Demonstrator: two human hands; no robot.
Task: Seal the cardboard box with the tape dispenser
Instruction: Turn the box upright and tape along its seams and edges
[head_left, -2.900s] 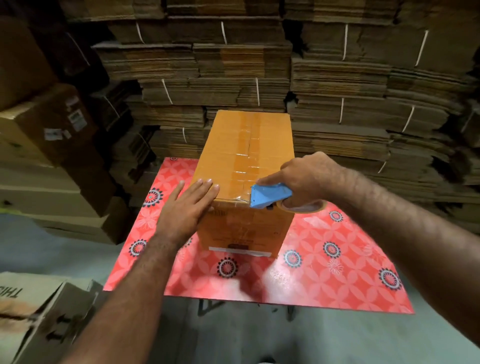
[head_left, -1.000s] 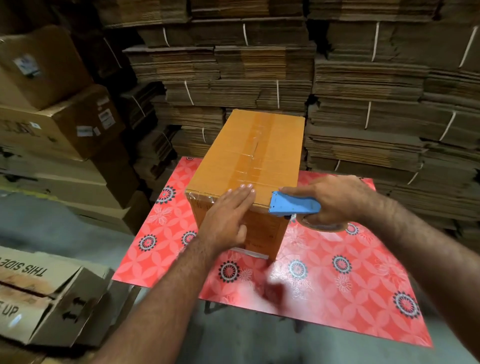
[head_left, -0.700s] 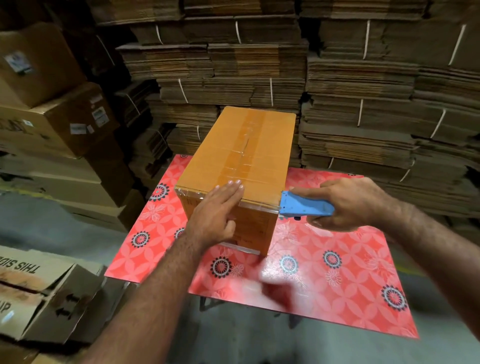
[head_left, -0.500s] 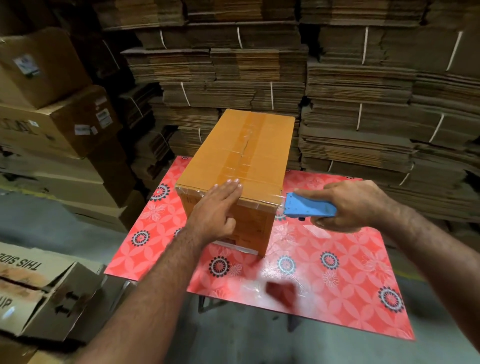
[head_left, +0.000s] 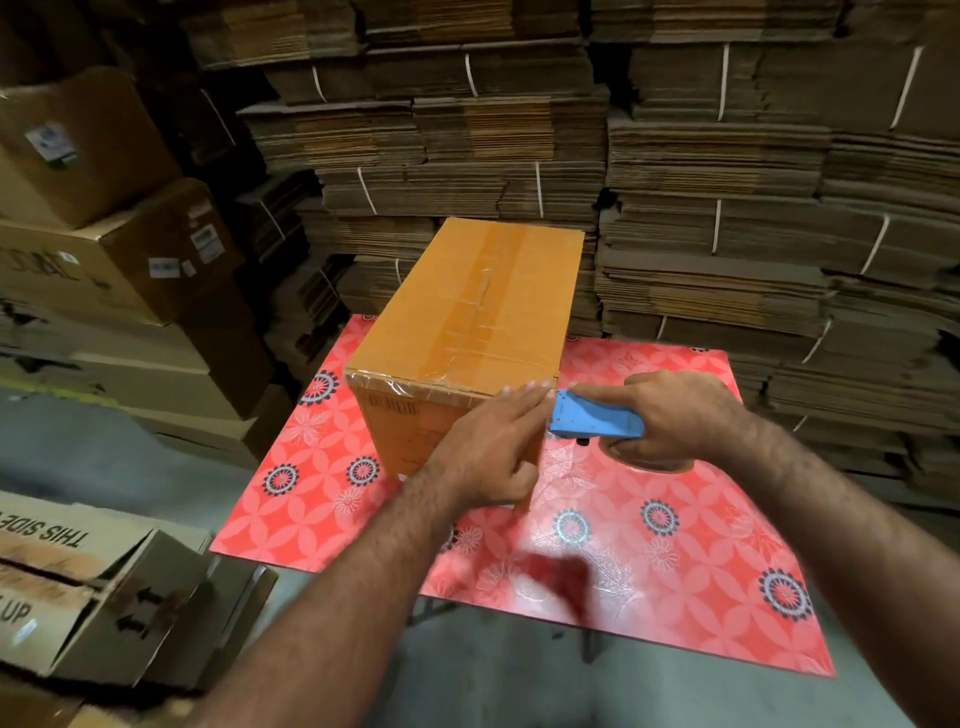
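Note:
A long orange-brown cardboard box (head_left: 467, 312) stands on a red flower-patterned table (head_left: 675, 545), with clear tape along its top seam and across its near top edge. My left hand (head_left: 488, 452) lies flat against the box's near right corner, fingers stretched out and holding nothing. My right hand (head_left: 670, 415) grips a blue tape dispenser (head_left: 592, 418) just off that same corner, its front edge almost touching my left fingertips. The tape roll under my right palm is mostly hidden.
Bundled stacks of flat cardboard (head_left: 727, 182) fill the wall behind the table. Closed brown cartons (head_left: 104, 249) are piled at the left. An open carton printed "THIS SIDE UP" (head_left: 78, 587) sits on the floor at the near left.
My left hand slid right along the box's near edge to the right corner. The dispenser stayed just off that corner. The view shifted slightly.

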